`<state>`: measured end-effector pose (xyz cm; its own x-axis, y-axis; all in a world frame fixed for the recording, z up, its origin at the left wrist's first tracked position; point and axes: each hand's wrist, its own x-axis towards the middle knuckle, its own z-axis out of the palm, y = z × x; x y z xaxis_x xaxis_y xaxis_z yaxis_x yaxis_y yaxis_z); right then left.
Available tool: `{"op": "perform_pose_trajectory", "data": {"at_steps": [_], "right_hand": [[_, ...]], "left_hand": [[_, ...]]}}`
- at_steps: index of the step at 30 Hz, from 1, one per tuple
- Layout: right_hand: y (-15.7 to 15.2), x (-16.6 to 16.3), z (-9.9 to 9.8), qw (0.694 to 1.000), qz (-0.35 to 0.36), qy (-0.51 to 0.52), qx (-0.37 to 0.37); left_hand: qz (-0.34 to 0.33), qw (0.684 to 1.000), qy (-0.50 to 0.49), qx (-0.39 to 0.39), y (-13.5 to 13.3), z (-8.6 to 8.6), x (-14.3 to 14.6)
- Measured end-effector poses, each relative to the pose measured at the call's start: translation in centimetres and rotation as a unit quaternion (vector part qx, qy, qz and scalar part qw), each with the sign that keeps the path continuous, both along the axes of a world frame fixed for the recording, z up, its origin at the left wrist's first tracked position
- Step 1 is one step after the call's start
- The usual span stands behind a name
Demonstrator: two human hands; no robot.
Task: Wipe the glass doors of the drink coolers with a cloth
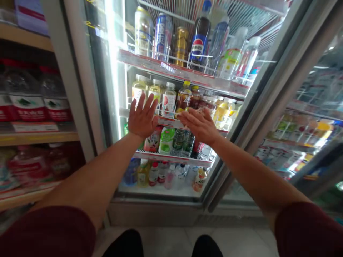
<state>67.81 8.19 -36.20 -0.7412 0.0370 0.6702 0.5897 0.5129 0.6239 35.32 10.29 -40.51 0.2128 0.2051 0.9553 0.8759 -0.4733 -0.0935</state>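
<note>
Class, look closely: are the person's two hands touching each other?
Apart. The head view shows a gap between the left hand and the right hand, with a white-capped bottle visible through it.

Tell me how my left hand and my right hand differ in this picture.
Your left hand has its fingers spread and pointing up the picture; your right hand has its fingers close together, pointing left. The left hand is before the fridge's left part, the right hand farther right. Both are bare.
</note>
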Motion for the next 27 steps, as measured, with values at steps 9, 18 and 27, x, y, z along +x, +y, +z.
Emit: {"op": "perform_pose_trajectory", "data": {"at_steps": [9, 18, 27], "right_hand": [[0.2, -2.4, -0.1, 0.999, 0.007, 0.035, -0.022], [1.4, -1.9, 5.6, 0.995, 0.023, 0.091, -0.032], [0.8, -1.5, 4.8, 0.997, 0.029, -0.045, -0.063]], "left_hand": [[-0.008, 1.0, -0.01, -0.002, 0.1, 0.0, 0.1], [-0.009, 1.0, -0.008, -0.001, 0.2, 0.0, 0.2], [0.0, 1.0, 0.005, 0.026, 0.3, -0.2, 0.2]]}}
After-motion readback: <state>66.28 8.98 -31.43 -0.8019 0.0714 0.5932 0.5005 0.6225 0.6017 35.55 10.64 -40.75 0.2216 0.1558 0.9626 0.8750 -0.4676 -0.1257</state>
